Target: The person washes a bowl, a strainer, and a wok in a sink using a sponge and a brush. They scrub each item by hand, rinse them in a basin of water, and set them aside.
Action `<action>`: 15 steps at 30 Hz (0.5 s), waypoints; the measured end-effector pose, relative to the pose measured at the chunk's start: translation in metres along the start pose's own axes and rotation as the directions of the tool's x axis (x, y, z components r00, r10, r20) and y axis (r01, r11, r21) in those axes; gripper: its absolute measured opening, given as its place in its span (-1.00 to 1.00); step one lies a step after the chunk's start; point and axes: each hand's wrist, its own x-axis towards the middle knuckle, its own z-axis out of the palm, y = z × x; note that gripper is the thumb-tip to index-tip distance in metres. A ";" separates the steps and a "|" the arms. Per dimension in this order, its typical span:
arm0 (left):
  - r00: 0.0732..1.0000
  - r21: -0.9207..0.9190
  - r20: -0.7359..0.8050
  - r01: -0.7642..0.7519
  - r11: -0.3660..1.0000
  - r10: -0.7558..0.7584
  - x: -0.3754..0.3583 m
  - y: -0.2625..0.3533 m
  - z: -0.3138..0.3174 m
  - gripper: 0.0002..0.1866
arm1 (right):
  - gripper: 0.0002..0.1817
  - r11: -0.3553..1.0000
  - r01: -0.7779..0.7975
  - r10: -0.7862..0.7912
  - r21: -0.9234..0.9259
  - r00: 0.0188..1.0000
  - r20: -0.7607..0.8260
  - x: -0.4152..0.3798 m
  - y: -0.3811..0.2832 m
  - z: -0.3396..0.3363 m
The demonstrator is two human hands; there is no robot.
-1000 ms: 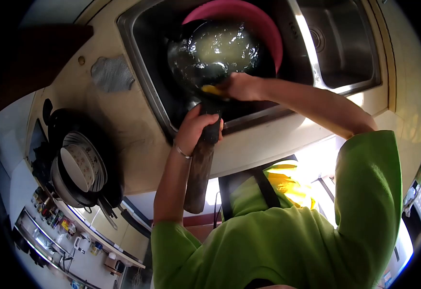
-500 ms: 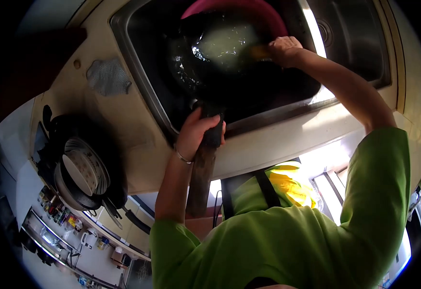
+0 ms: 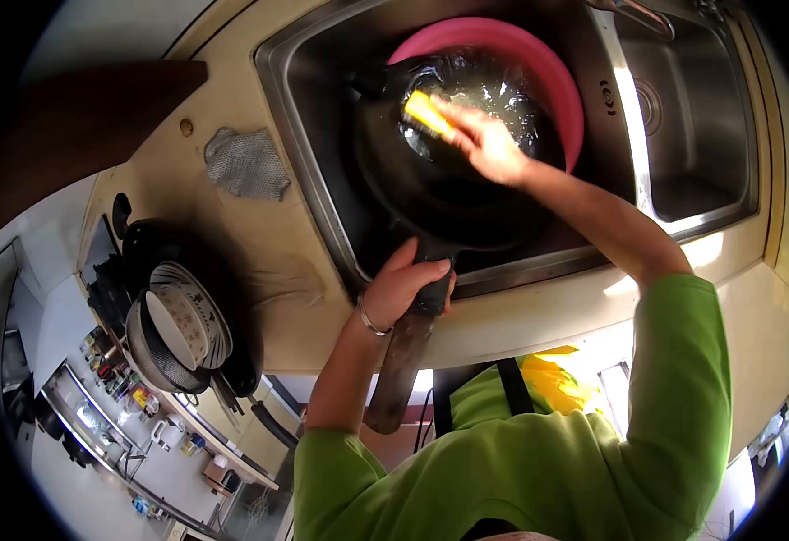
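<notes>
Nearest the person, the left hand [image 3: 405, 287] is wrapped tight around the long wooden handle [image 3: 401, 368] of a black wok [image 3: 453, 162], gripping it right where the handle crosses the front rim of the sink [image 3: 322, 207]. The handle's long axis runs from the person's chest outward over that rim, its free end pointing back at the green sleeve, its other end joining the wok down inside the sink's left basin. The wok sits tilted in that basin, its hollow turned up toward the camera, wet and shining with what looks like soapy water, though glare makes this hard to judge. Inside the bowl, the right hand [image 3: 487, 144] is curled around a yellow sponge [image 3: 428, 114], fingers closed on it and pressing it against the wok's inner wall. Behind the wok, deeper in the same basin, lies a pink tub [image 3: 552, 77], partly covered by it. Left of the sink, on the counter, lie a grey scouring pad [image 3: 247, 163] and, nearer, a stack of bowls [image 3: 178, 325].
</notes>
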 end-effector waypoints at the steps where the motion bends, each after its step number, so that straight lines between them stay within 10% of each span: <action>1: 1.000 0.002 -0.005 -0.002 1.000 0.002 -0.001 0.000 0.001 -0.82 | -0.48 0.983 0.067 -0.073 0.169 0.997 0.028 -0.007 -0.013 0.005; 5: 0.999 0.009 -0.042 -0.006 1.000 0.006 0.000 -0.002 -0.001 -0.79 | -0.47 0.818 -0.204 0.083 0.537 0.967 0.240 -0.010 -0.051 0.040; 11: 0.998 0.068 -0.057 0.021 0.997 -0.017 0.000 0.001 0.002 -0.79 | -0.46 0.989 -0.091 0.062 -0.119 0.972 -0.227 0.030 0.040 0.061; 15: 0.995 0.032 -0.092 0.033 0.999 -0.030 -0.003 0.002 0.007 -0.78 | -0.51 0.922 -0.273 0.228 -0.275 0.956 -0.183 0.026 0.011 0.014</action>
